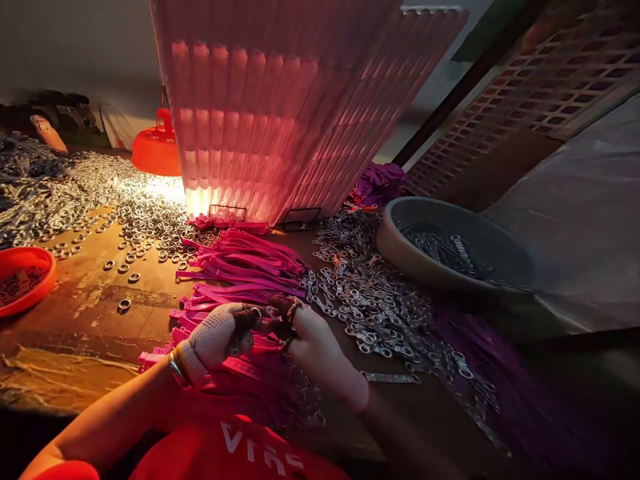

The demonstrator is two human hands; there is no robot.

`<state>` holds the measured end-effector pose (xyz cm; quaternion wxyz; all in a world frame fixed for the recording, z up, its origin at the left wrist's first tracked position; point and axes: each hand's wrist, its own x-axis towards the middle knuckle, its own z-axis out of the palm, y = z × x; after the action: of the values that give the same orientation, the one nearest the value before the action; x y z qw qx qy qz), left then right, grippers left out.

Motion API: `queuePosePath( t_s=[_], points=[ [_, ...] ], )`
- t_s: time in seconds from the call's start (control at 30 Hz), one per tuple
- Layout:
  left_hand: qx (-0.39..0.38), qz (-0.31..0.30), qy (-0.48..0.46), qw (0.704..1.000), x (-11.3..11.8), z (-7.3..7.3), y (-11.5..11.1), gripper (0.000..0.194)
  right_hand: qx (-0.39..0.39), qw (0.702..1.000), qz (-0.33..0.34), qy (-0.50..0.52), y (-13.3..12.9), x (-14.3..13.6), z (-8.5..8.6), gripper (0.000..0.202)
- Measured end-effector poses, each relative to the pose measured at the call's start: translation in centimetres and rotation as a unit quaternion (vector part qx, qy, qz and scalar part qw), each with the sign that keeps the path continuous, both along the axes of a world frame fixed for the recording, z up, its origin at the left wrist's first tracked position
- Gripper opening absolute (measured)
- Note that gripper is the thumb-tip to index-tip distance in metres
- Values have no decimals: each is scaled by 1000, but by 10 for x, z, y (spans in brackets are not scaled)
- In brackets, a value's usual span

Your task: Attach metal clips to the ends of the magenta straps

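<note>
My left hand [216, 335], in a pale dotted glove with dark fingertips, is closed, with a small metal ring [257, 315] at its fingers. Close beside it, my right hand [316, 343], gloved too, has its fingers bent inward and pinched. What it grips is hidden by the dark fingertips. Both hands meet above a row of bright pink straps [245, 257] laid side by side. Metal links with ringed ends [380, 307] are heaped to the right of my right hand. Loose metal rings [150, 233] lie beyond my left hand.
An orange lamp [156, 150] lights the rings beside a tall corrugated plastic panel [280, 113]. A red bowl [53, 273] stands at the left edge of the wooden table [90, 327]. A grey basin [395, 237] with metal pieces is at right. Purple straps [377, 180] lie behind it.
</note>
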<state>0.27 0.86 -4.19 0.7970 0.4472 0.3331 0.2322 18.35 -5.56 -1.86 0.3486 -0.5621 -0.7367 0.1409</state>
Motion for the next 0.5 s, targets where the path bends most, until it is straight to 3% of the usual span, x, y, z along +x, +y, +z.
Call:
queuePosePath(
  t_s=[0.23, 0.5],
  points=[
    [91, 15, 21, 996, -2, 0, -20, 38, 60, 990, -5, -131, -16, -18, -21, 47],
    [116, -25, -8, 993, -16, 6, -35, 39, 54, 995, -36, 79, -33, -26, -28, 37]
  ],
)
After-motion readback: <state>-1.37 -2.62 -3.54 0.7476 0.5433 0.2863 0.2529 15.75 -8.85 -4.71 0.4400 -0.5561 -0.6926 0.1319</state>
